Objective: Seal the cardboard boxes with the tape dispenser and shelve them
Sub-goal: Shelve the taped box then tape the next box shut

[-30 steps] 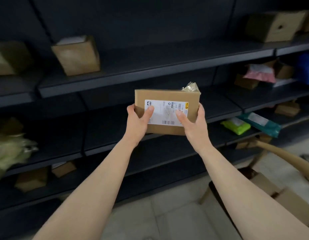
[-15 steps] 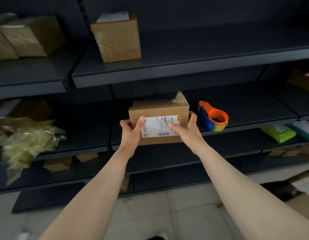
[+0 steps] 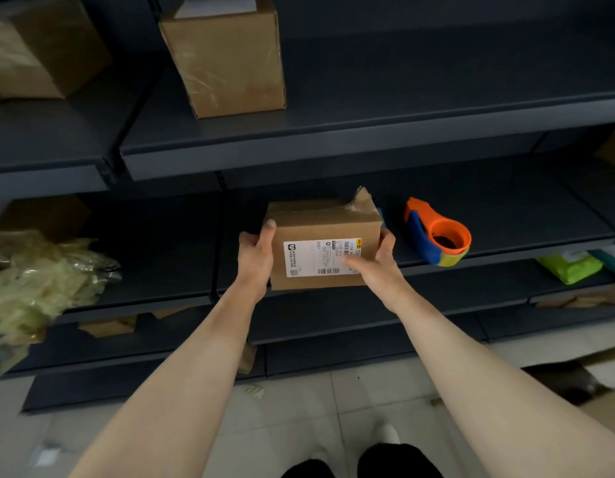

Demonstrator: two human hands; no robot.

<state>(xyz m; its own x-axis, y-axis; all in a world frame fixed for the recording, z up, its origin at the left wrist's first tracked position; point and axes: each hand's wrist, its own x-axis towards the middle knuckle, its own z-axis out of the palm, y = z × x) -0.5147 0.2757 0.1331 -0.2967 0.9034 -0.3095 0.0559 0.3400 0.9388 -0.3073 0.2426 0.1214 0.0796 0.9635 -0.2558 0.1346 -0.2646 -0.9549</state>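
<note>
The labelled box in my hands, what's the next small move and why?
Probably set the box down on the shelf left of the tape dispenser. Both the left hand and right hand grip it, so neither can take the dispenser, and a crumpled flap sticks up at its top.

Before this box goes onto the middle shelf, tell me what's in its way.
Nothing visible is. The left hand and right hand hold the box at the front edge of the middle shelf. The tape dispenser sits there to the box's right, apart from it. The spot directly behind the box is hidden.
</note>
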